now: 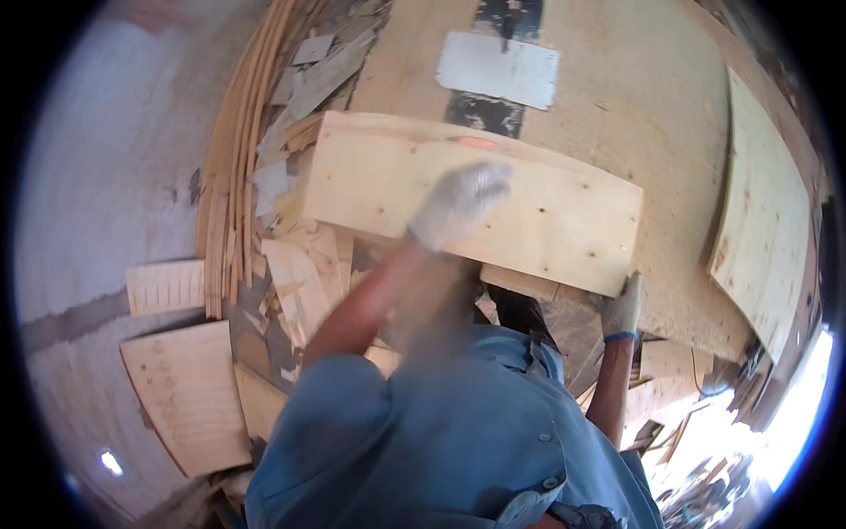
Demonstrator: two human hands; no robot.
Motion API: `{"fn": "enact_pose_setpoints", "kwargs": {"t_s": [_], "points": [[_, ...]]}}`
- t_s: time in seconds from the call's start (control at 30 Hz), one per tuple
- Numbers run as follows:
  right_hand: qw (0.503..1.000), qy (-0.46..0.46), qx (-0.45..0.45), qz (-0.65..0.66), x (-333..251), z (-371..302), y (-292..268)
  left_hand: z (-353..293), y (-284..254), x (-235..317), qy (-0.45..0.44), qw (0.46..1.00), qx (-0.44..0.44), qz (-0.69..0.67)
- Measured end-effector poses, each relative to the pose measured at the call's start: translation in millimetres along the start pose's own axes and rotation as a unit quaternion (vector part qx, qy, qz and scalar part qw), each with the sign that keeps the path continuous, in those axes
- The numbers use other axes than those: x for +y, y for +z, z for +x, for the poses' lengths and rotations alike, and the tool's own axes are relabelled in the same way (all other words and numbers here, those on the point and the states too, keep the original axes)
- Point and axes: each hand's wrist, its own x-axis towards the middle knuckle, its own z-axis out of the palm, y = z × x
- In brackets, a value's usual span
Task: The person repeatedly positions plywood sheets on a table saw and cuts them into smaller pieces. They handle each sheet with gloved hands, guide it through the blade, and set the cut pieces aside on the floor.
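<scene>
A long pale plywood board (546, 216) lies at a slant across the large plywood worktop, its near edge toward my body. My left hand (463, 203), in a whitish glove and slightly blurred, is over the middle of the board with its fingers curled in. Whether anything is inside those fingers is hidden. At the board's near right corner, my gloved right hand (624, 309) grips the edge, its fingers partly out of sight. An orange-red patch (476, 142) shows at the far edge, beyond my left hand.
A white plate (498, 69) and a dark strip (485, 113) lie on the worktop (670, 132). Long wooden strips (233, 176) lean at the left, beside scattered offcuts (300, 273). Another plywood sheet (762, 212) rests at the right. A panel (189, 397) stands at the lower left.
</scene>
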Motion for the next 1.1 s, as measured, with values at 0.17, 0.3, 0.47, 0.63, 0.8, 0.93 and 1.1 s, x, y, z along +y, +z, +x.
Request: {"fn": "enact_pose_setpoints", "kwargs": {"t_s": [0.17, 0.3, 0.47, 0.63, 0.8, 0.93, 1.1], "points": [[0.971, -0.081, -0.019, -0.224, 7, 16, 7, -140, 32, 32, -0.412, 0.828, 0.129, -0.357], [0.974, -0.06, 0.044, -0.213, -3, 7, -1, -169, 48, 23, -0.452, 0.646, 0.224, -0.573], [0.961, 0.197, 0.15, 0.121, -115, -2, 29, -149, 54, -9, -0.351, 0.695, 0.237, -0.581], [0.967, 0.127, 0.218, 0.03, -137, 5, 41, -119, 21, -25, -0.431, 0.515, 0.278, -0.687], [0.954, 0.147, 0.242, 0.097, -153, 36, 92, -91, -38, -53, -0.419, 0.621, 0.225, -0.623], [0.955, 0.154, 0.226, 0.113, -160, 71, 147, -55, -87, -86, -0.418, 0.64, 0.285, -0.578], [0.973, 0.041, 0.215, 0.067, -163, 125, 206, -24, -137, -150, -0.412, 0.661, 0.291, -0.556]]}}
